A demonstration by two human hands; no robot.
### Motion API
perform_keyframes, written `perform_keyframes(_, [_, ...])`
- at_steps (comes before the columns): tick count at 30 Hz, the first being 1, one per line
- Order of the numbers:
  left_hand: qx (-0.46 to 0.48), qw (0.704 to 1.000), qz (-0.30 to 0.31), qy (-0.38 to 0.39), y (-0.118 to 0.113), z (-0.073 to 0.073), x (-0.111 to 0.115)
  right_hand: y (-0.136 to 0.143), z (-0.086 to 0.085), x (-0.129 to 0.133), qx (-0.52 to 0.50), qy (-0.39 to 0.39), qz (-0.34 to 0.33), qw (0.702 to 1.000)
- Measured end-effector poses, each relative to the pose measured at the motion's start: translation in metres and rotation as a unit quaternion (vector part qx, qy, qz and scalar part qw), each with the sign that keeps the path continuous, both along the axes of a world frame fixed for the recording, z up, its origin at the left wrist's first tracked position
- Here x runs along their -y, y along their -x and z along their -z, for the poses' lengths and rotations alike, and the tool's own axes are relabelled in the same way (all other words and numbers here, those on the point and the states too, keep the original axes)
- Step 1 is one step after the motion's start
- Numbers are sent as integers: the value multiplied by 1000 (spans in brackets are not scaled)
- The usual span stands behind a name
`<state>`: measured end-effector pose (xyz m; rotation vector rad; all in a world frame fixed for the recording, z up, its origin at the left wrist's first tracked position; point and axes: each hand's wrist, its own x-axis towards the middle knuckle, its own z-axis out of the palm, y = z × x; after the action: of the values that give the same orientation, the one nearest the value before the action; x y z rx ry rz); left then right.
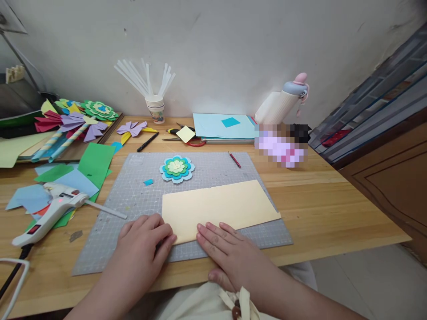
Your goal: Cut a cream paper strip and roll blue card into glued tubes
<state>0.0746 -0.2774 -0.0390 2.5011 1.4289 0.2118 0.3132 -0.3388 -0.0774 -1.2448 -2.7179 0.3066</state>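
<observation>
A folded-looking cream sheet of paper lies at a slant on the grey cutting mat. My left hand has its fingers curled and its thumb tip against the index finger, gripping the paper's near left corner. Flat along the near edge rests my right hand, its fingertips stretched over the paper and its thumb apart from the rest. Behind the paper is a layered paper flower in blue, green and cream. A small blue paper scrap lies beside the flower.
At the left, a white hot glue gun rests on green and blue paper sheets. A red pencil lies on the mat, a black pen beyond it. Farther back stand paper cups with white sticks and a bottle.
</observation>
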Motion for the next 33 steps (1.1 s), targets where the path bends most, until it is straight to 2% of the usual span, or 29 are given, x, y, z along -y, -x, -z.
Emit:
perform_keyframes(6, [-19,1000,-8,10,8,-2,-3,2,-1,0,5,18,7,1000])
perform_keyframes(8, [-31,999,-31,-32,10,-2,1,2,0,-1,5,19,6,1000])
perform_keyframes(11, [9,985,-72,-157,6,3,15,1,1,-1,-5,19,2,1000])
perform_keyframes(13, [75,972,-22,-222,0,12,29,0,2,-1,-9,16,1,1000])
perform_keyframes(15, [115,961,63,-245,-9,22,42,0,2,-1,-7,11,-3,1000])
perform_keyframes(16, [116,958,77,-252,-12,27,47,1,2,-1,-5,7,-3,1000])
perform_keyframes(19, [79,959,45,-268,-20,36,56,2,0,0,-1,-3,5,1000])
perform_keyframes(25, [44,965,-15,-259,-19,43,65,4,0,2,3,-21,10,1000])
perform_keyframes(30, [-30,953,62,-295,-14,40,66,4,2,1,7,-51,8,999])
perform_keyframes(33, [-44,950,67,-301,-12,38,64,5,2,1,0,-57,7,998])
